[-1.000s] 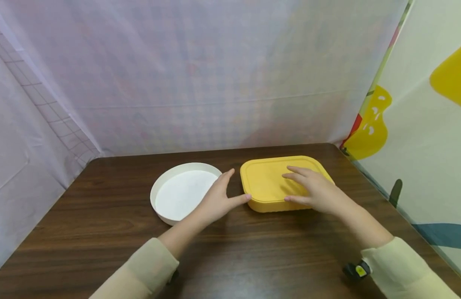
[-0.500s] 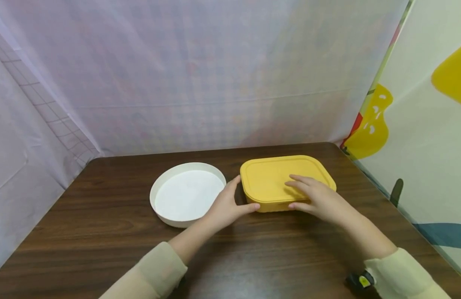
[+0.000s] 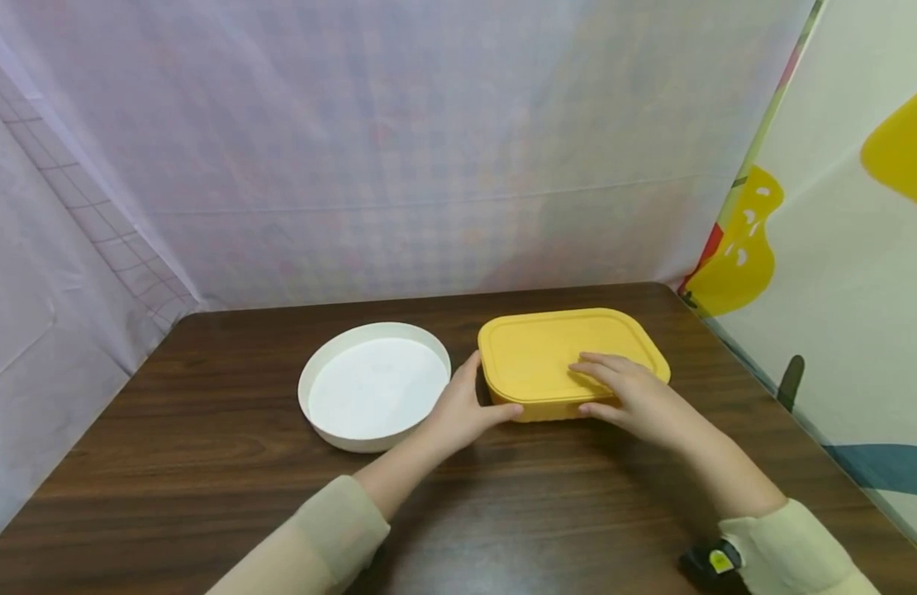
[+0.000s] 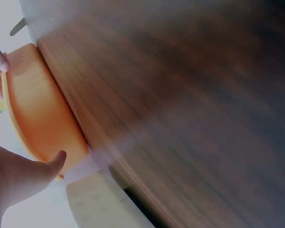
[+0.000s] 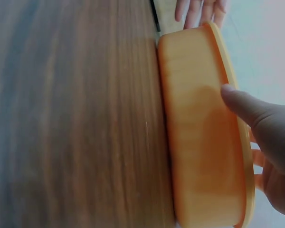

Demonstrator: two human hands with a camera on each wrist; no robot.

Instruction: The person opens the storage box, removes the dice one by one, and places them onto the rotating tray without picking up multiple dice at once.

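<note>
A yellow rectangular box (image 3: 545, 411) with a yellow lid (image 3: 533, 351) sits on the brown table, lid on top. My right hand (image 3: 640, 401) is at its front right. The thumb is at the lid's front rim and the fingers lie over the top, pinching the edge, as the right wrist view also shows. At the box's front left corner is my left hand (image 3: 458, 417). Its fingers run along the left side and its thumb (image 4: 57, 164) stretches across the front; firm contact is hard to tell. The box's inside is hidden.
A white round shallow dish (image 3: 377, 388) stands left of the box, close behind my left forearm. The dark wooden table (image 3: 206, 463) has its far edge against a pale curtain (image 3: 429, 149). A patterned sheet (image 3: 838, 330) hangs along the right side.
My left hand has moved right and slightly down to the box's left corner. My right hand has come lower, its thumb reaching the front rim. Box and dish stay in place.
</note>
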